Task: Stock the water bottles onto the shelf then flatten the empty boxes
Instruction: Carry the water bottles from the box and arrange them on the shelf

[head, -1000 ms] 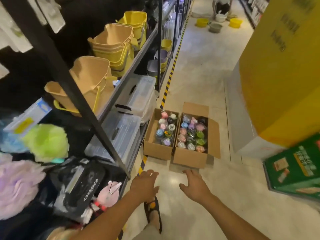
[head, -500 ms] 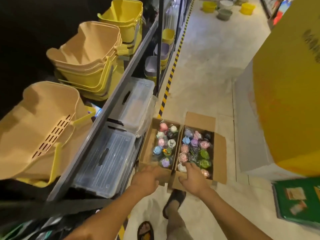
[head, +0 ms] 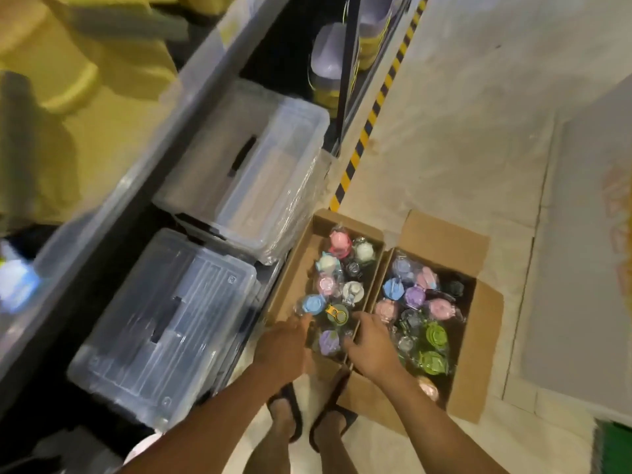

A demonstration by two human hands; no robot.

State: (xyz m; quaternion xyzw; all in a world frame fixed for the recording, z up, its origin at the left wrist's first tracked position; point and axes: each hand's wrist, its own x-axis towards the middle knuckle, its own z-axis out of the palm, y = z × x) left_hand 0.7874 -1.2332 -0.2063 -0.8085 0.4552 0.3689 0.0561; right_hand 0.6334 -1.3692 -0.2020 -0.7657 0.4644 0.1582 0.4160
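Note:
Two open cardboard boxes stand side by side on the floor, the left box (head: 290, 268) and the right box (head: 478, 336). Both hold several plastic-wrapped water bottles with coloured lids, among them a blue-lidded bottle (head: 314, 304), a purple-lidded one (head: 329, 341) and a green-lidded one (head: 436, 335). My left hand (head: 284, 347) reaches over the left box's near edge, fingers straight, fingertips at the blue-lidded bottle. My right hand (head: 371, 343) hovers over the wall between the boxes, fingers extended, holding nothing.
A metal shelf rack (head: 205, 73) runs along the left, with clear lidded plastic bins (head: 171, 330) on its bottom level and yellow buckets (head: 68, 63) above. Yellow-black tape (head: 372, 111) marks the floor. My sandalled feet (head: 284, 415) stand just before the boxes.
I have stepped closer and leaned over the boxes. Both hands moved forward from the near edge to above the bottles in the left box.

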